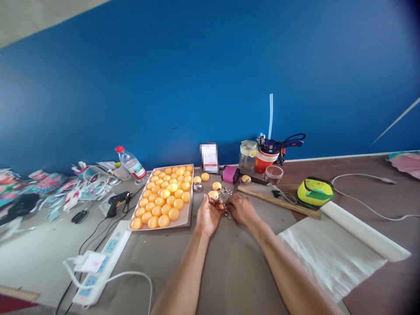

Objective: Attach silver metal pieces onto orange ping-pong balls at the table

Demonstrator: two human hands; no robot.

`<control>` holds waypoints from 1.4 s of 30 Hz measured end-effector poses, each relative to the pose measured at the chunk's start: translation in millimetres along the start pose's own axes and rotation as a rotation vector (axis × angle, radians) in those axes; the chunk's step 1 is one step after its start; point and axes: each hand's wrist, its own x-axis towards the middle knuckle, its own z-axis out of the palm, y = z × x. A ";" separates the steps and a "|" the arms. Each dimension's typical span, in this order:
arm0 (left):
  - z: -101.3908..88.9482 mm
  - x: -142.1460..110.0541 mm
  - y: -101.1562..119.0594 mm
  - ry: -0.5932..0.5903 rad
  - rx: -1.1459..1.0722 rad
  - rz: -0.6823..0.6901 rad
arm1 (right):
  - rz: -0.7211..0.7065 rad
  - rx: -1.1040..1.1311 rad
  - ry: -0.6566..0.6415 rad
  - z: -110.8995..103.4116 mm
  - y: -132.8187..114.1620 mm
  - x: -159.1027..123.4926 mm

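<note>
My left hand (207, 218) is closed around an orange ball (214, 194) whose lower part is covered with shiny silver pieces. Close beside it, my right hand (242, 209) is low over the table with bent fingers pressed together at small silver pieces (227, 214). What those fingertips pinch, if anything, is too small to make out. More silver pieces (226, 191) lie scattered just beyond the hands, by a plain orange ball (217, 186). A silver-covered ball (197, 187) rests behind my left hand, and another partly covered one (246, 179) lies farther right.
At left are a shallow box (191, 210) of orange balls, a glue gun (116, 202), a power strip (122, 236) and a bottle (133, 165). Behind and right stand a glass jar (248, 158), a red cup (265, 162), a wooden stick (278, 202) and a white roll (364, 232).
</note>
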 end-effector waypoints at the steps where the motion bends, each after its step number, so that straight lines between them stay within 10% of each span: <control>1: 0.1 0.1 -0.1 -0.001 -0.002 0.002 | 0.011 0.001 0.017 2.1 -0.8 0.2; 13: -0.3 0.4 -1.0 0.005 -0.027 0.004 | -0.048 0.622 0.376 11.5 3.8 7.7; 25: 5.6 -3.6 -0.1 -0.001 -0.032 -0.014 | 0.169 1.069 0.403 9.2 0.3 9.1; 32: 5.3 -3.8 -0.4 -0.079 -0.011 -0.031 | 0.181 1.522 0.183 1.9 -13.1 5.0; 42: 8.3 -3.6 -1.3 -0.062 -0.024 -0.031 | 0.145 1.518 -0.023 -1.0 -23.4 -1.6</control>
